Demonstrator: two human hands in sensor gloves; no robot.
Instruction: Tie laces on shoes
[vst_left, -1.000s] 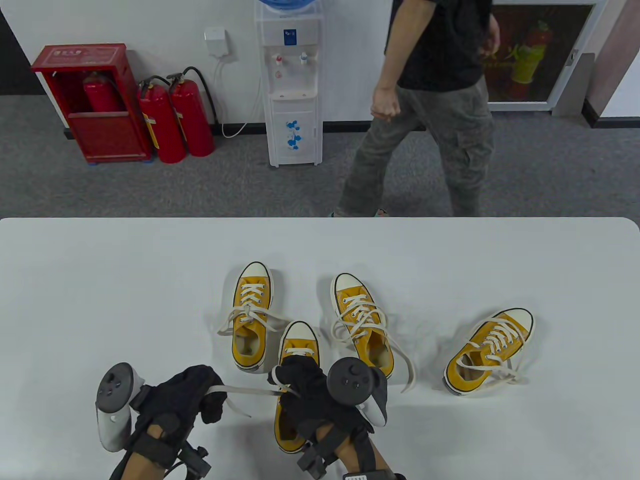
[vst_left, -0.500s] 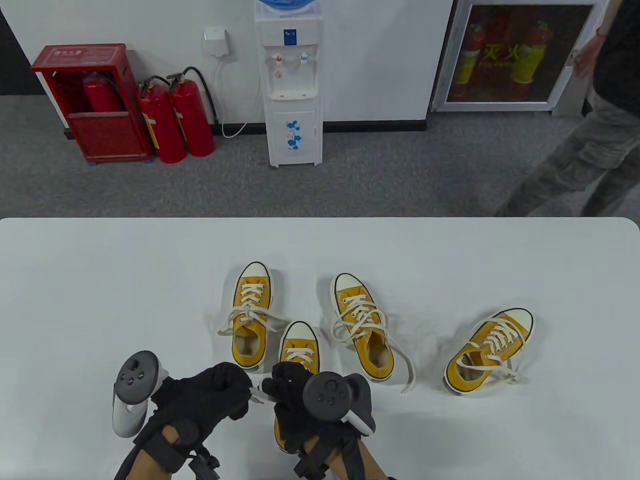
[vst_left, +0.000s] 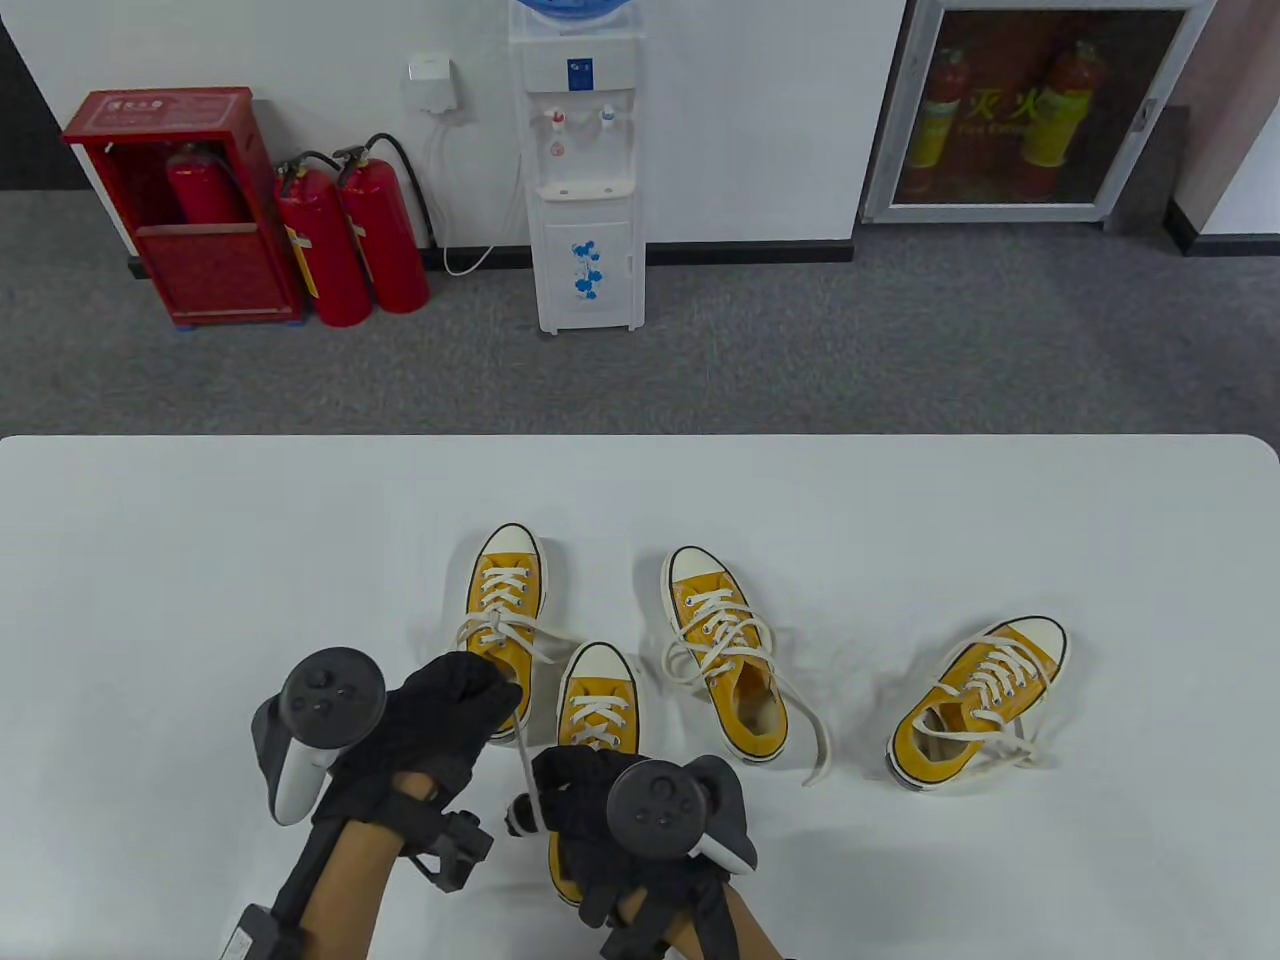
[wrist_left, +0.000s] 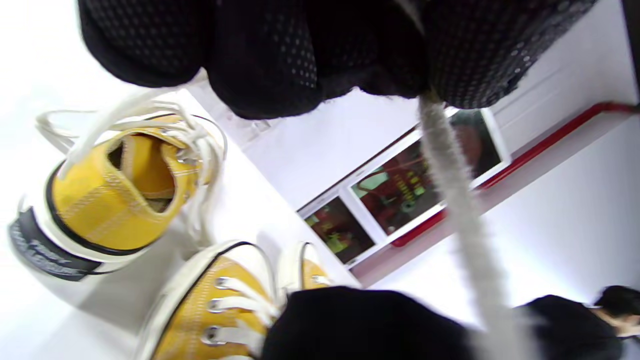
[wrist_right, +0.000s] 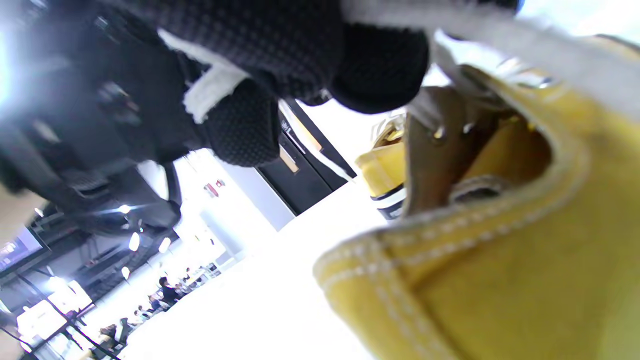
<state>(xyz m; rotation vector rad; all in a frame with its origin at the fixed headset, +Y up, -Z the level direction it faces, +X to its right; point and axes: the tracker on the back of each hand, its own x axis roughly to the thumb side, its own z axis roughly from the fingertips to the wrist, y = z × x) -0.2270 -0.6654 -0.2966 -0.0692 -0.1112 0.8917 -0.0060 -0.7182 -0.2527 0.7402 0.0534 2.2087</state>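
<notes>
White lace (vst_left: 524, 772) now runs taut between gripping hands: left hand (vst_left: 440, 715) has swung forward from beside right hand (vst_left: 580, 800), crossing ends over the near shoe (vst_left: 597, 705) beneath, starting its knot.

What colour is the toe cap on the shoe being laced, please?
Cream-white toe cap, clearest in the table view.

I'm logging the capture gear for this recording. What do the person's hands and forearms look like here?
Both the left hand and right hand wear black gloves with a fine dotted texture. A dark-topped, white-bodied tracker sits on the back of each. Black straps and small black modules wrap the wrists; forearms are unsleeved.
</notes>
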